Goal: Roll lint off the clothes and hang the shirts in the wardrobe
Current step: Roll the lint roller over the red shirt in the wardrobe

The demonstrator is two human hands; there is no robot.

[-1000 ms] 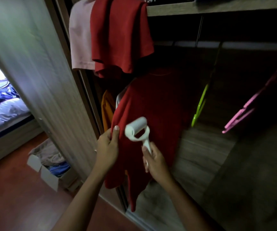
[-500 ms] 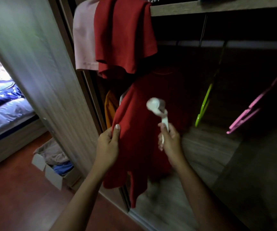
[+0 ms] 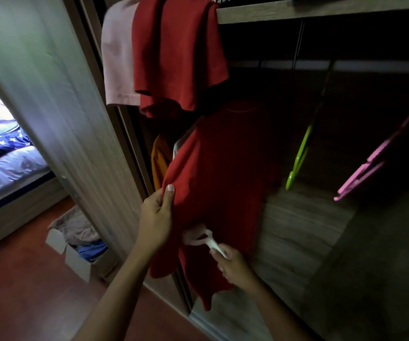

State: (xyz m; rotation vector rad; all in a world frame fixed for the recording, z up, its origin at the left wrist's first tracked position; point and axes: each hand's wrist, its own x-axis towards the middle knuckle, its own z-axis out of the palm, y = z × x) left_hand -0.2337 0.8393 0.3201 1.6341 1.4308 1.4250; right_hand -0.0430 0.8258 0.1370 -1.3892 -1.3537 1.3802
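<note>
A red shirt hangs from the wardrobe rail. My left hand pinches its left edge and holds the cloth taut. My right hand grips the handle of a white lint roller, whose blurred head lies against the lower part of the shirt. Another red shirt and a pale pink one are draped over the shelf edge above. An orange garment hangs behind the red shirt, mostly hidden.
A green hanger and pink hangers hang bare on the rail to the right. The sliding wardrobe door stands at the left. A cardboard box of clothes sits on the red floor, with a bed beyond.
My right hand has swept the lint roller up the shirt and then down to its lower part. My left hand has kept its hold on the shirt's edge.
</note>
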